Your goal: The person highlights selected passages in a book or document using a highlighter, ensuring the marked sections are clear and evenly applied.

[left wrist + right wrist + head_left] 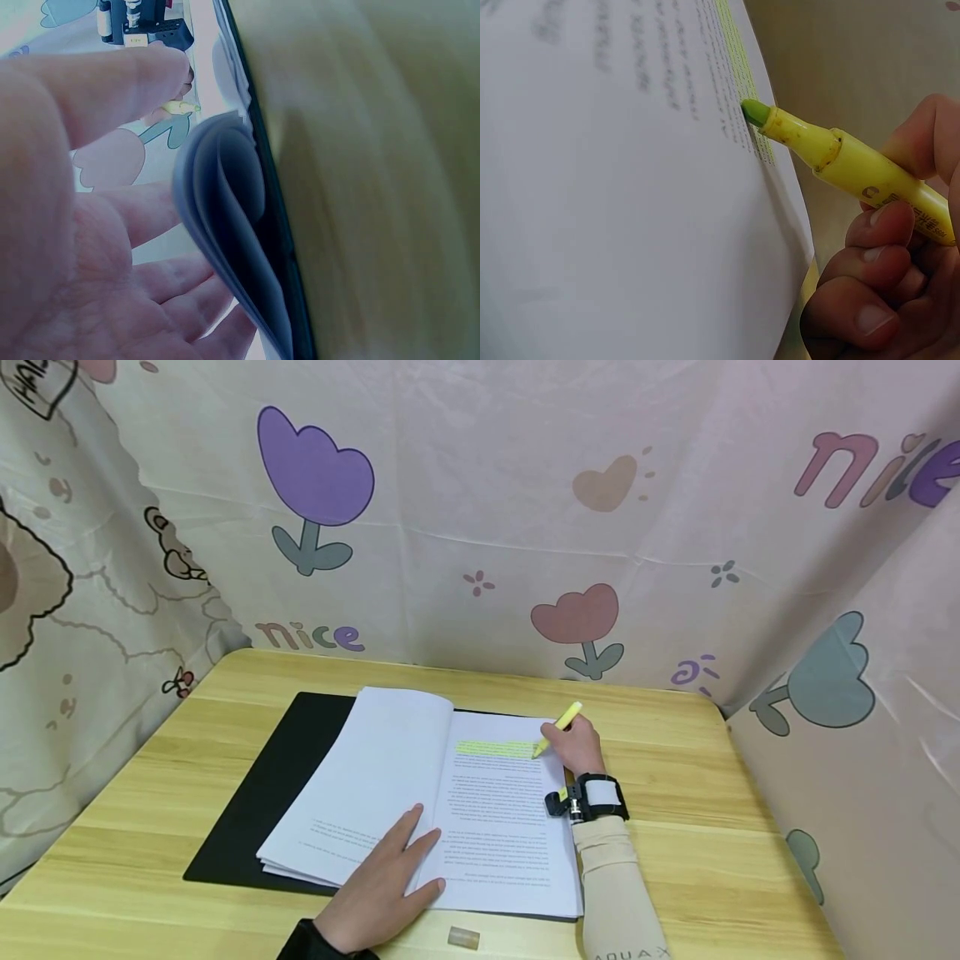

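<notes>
My right hand (pixel 577 746) grips a yellow highlighter (pixel 558 727), its green-tinged tip (pixel 756 112) at the printed lines near the top of the right-hand page (pixel 495 835). Bright yellow marking (pixel 495 749) covers several lines there. With fingers spread, my left hand (pixel 382 885) rests on the lower part of the open stack of papers, across the fold. The left-hand page (pixel 367 760) carries a little print near its bottom and curves up toward the fold. In the left wrist view the curled sheets (pixel 217 180) bulge beside the fingers.
A black folder (pixel 247 810) lies under the papers on the wooden table (pixel 675 860). Close to the table's front, below the papers, is a small brownish rectangular piece (pixel 463 937). Patterned cloth (pixel 450 485) hangs behind and at both sides.
</notes>
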### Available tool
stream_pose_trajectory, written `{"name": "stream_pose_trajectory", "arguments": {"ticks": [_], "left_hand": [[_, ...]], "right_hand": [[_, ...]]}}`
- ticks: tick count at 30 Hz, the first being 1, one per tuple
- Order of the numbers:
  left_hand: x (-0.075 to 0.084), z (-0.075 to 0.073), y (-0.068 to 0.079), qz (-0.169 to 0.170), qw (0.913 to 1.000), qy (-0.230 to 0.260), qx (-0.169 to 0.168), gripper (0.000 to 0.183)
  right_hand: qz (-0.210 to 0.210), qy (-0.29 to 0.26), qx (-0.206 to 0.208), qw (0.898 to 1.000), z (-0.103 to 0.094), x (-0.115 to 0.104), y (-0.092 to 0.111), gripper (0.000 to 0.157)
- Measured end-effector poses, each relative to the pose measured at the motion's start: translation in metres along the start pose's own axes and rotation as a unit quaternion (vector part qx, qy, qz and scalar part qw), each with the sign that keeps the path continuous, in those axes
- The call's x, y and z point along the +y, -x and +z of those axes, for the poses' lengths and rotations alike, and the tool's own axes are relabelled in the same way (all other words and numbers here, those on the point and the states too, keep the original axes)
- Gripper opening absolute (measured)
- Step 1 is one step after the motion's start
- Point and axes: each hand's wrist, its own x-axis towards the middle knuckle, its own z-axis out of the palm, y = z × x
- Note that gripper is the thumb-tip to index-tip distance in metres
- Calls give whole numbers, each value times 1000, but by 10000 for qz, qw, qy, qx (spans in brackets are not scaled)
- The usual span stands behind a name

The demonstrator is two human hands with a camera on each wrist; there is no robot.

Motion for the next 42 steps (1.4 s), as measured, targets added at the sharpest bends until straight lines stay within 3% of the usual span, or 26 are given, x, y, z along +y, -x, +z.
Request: {"name": "stream_pose_trajectory", "arguments": {"ticks": [28, 36, 42], "left_hand": [[0, 0, -1, -11, 10000, -34, 25, 66], [-1, 0, -1, -26, 10000, -30, 33, 67], [-1, 1, -1, 20, 10000, -60, 46, 67]], "right_hand": [[5, -318, 74, 9995, -5, 12, -7, 27], [-273, -1456, 445, 9880, -3, 11, -1, 24], [-477, -2358, -391, 9698, 9, -10, 12, 13]]}}
